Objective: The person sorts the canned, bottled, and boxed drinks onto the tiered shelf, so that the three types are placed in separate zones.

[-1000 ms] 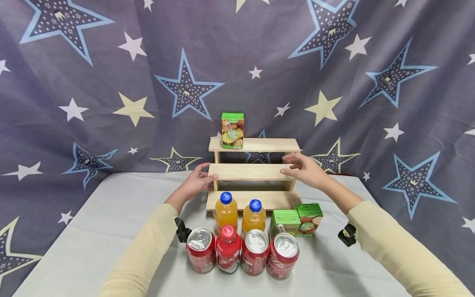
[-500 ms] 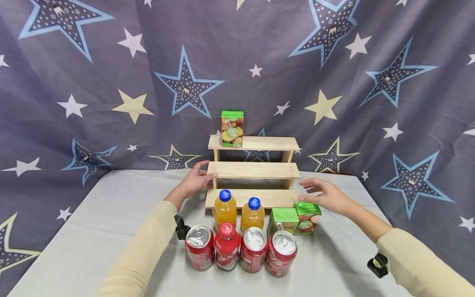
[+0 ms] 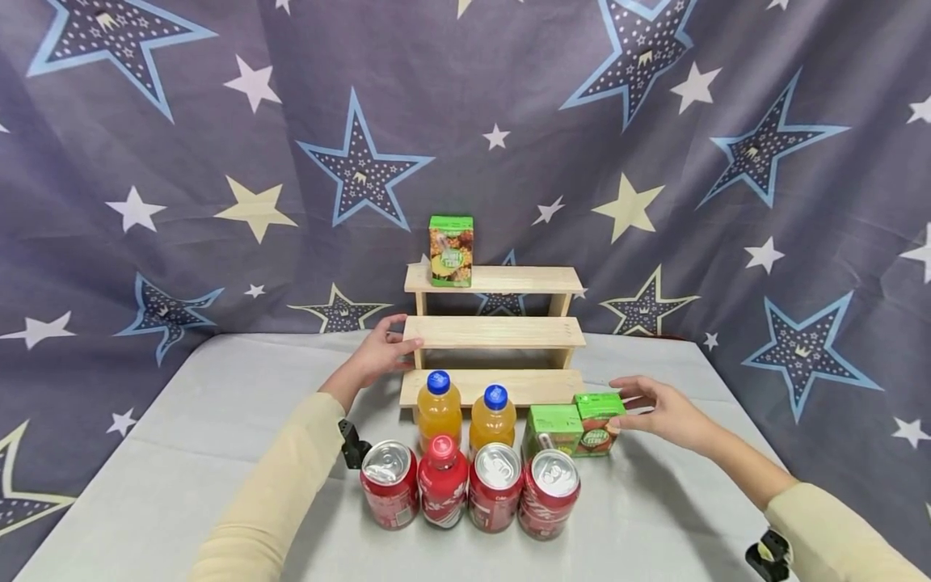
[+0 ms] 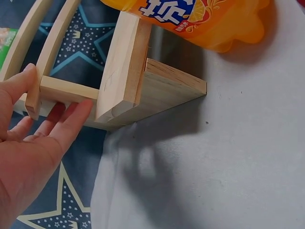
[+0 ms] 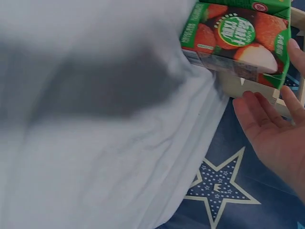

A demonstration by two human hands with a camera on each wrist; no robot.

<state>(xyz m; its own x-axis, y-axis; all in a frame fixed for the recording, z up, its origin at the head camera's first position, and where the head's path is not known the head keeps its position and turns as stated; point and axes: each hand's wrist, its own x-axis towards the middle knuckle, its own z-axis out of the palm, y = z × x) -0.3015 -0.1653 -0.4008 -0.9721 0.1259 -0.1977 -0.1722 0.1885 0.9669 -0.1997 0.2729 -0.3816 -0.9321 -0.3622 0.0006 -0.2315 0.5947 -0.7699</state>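
Observation:
In the head view, a three-step wooden shelf (image 3: pixel 502 331) stands at the back of the table. My left hand (image 3: pixel 374 356) holds the left end of its middle board; the left wrist view shows the thumb on the board (image 4: pixel 45 71) and fingers against the side piece. My right hand (image 3: pixel 669 416) is beside a strawberry-pictured green juice box (image 3: pixel 596 440), thumb at its front edge and fingers spread behind; the right wrist view shows these fingers (image 5: pixel 257 114) loosely extended by the box. Another green juice box (image 3: pixel 556 422) stands to its left. Both boxes are upright.
A green juice box (image 3: pixel 451 252) stands on the top board's left. Two orange drink bottles (image 3: pixel 439 412) with blue caps are before the shelf. Nearest me are several red cans (image 3: pixel 389 489) and a red bottle (image 3: pixel 444 485). A star-patterned curtain (image 3: pixel 502 97) hangs behind.
My right hand has left the right end of the middle board and come down toward me to the strawberry juice box. My left hand has stayed at the board's left end.

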